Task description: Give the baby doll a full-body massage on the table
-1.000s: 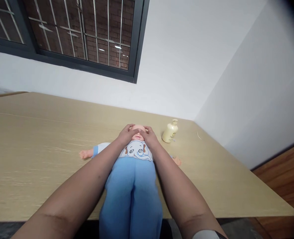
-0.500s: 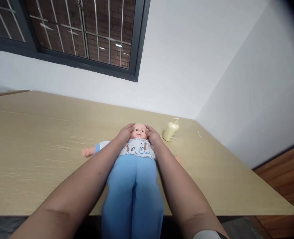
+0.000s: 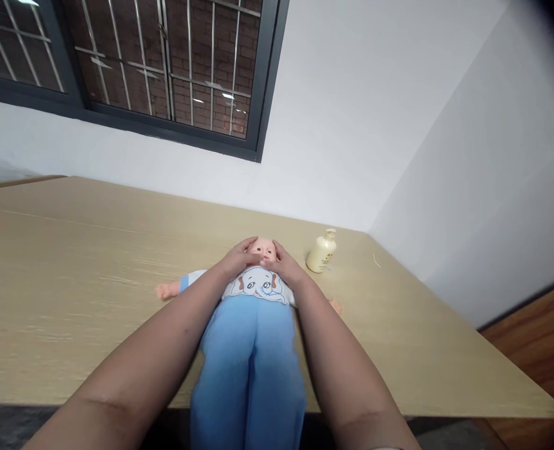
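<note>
A baby doll [image 3: 257,337] lies on its back, in blue trousers and a white top with an elephant face on it. My left hand [image 3: 239,256] curls round one side of its head, the thumb lying across the cheek by the mouth. On the other side my right hand [image 3: 286,262] cups the head in the same way, its thumb at the chin. Between the two hands the doll's eyes and forehead show. Its arms stretch out sideways, partly covered by my forearms.
A pale yellow pump bottle [image 3: 321,251] stands to the right of the doll's head. The light wooden table [image 3: 94,269] reaches back to a white wall below a barred window [image 3: 164,69]. A thin pale strand [image 3: 376,260] lies at the right.
Both thumbs have slid inward and down over the doll's cheeks, toward its mouth and chin. The hands still frame the head. The camera view has shifted slightly.
</note>
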{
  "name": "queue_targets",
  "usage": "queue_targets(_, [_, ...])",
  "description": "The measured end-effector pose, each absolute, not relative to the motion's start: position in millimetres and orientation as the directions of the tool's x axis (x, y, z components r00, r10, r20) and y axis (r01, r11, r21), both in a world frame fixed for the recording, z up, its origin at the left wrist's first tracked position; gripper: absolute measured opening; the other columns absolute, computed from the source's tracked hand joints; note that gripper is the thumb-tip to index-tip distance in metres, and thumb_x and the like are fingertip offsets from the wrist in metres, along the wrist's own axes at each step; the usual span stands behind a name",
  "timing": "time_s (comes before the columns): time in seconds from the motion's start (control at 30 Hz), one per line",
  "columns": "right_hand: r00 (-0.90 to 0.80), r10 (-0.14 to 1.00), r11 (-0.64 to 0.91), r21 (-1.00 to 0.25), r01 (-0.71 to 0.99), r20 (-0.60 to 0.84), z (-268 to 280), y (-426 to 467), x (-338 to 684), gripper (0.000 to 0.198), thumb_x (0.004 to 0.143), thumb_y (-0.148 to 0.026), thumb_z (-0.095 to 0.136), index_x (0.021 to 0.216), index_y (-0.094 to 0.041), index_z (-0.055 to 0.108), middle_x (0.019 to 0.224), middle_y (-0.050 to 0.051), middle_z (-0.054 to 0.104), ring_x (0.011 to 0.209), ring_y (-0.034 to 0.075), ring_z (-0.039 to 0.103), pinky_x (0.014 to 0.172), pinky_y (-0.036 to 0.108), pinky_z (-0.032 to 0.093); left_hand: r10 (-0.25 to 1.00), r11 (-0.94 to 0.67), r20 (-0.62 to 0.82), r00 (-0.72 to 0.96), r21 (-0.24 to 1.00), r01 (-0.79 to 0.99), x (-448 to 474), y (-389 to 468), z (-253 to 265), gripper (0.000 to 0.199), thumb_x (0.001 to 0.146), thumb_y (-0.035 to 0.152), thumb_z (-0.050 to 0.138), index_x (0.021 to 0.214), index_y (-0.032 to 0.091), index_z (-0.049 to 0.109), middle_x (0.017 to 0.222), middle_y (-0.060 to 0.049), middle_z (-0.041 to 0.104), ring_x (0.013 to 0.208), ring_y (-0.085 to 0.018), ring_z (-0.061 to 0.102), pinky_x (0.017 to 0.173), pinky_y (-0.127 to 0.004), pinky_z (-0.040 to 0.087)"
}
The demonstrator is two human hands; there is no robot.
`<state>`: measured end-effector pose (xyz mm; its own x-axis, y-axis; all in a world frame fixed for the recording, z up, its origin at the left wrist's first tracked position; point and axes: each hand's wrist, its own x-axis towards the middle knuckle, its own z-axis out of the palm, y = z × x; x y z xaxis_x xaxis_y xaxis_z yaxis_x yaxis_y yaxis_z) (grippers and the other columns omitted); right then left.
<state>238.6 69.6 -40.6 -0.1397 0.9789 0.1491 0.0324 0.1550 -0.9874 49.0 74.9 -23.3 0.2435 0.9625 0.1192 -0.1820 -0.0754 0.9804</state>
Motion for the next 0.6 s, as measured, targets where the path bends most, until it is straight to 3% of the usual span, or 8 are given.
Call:
queue_targets(0.1, [-0.21, 0.972, 0.135, -0.982, 0.13, 0.106, -37, 66, 245, 0.118, 0.057, -0.035, 0.091, 0.155, -0.025, 0.027, 0.16, 0.011, 0.033, 0.14, 0.03, 0.043, 0.112, 0.045, 0.041, 0.913, -0.08, 0.136, 0.384, 0.984, -0.16, 41, 69, -21, 0.093, 0.052, 0.031, 0.092, 0.138, 0.02, 0.058, 0.131, -0.016, 0.065, 0.116, -0.036, 0.063, 0.095, -0.045, 0.052])
queue_targets(0.23, [-0.211, 0.972, 0.138, -0.979, 0.153, 0.104, -35, 65, 247, 0.122, 0.057, -0.037, 0.091, 0.157, -0.025, 0.022, 0.159, 0.013, 0.034, 0.138, 0.031, 0.047, 0.11, 0.045, 0.043, 0.916, -0.126, 0.16, 0.368, 0.985, -0.115, 36, 65, -21, 0.093, 0.052, 0.036, 0.093, 0.138, 0.022, 0.058, 0.13, -0.016, 0.066, 0.116, -0.036, 0.063, 0.095, -0.047, 0.052])
queue_targets(0.43, [-0.179, 0.971, 0.195, -0.962, 0.189, 0.161, -41, 67, 249, 0.12, 0.054, -0.036, 0.092, 0.155, -0.027, 0.028, 0.16, 0.01, 0.032, 0.144, 0.03, 0.038, 0.116, 0.047, 0.036, 0.951, -0.234, 0.223, 0.215, 0.972, 0.031, 38, 68, -31, 0.078, 0.06, 0.034, 0.087, 0.134, 0.023, 0.062, 0.135, -0.012, 0.064, 0.128, -0.035, 0.056, 0.105, -0.042, 0.047])
queue_targets(0.6, [-0.118, 0.974, 0.214, -0.957, 0.195, 0.194, -37, 63, 244, 0.112, 0.051, -0.037, 0.093, 0.15, -0.029, 0.04, 0.154, 0.009, 0.044, 0.139, 0.03, 0.046, 0.115, 0.047, 0.037, 0.944, -0.308, 0.267, 0.192, 0.921, 0.237, 35, 69, -41, 0.071, 0.074, 0.037, 0.076, 0.141, 0.023, 0.056, 0.141, -0.011, 0.059, 0.13, -0.033, 0.055, 0.111, -0.042, 0.04])
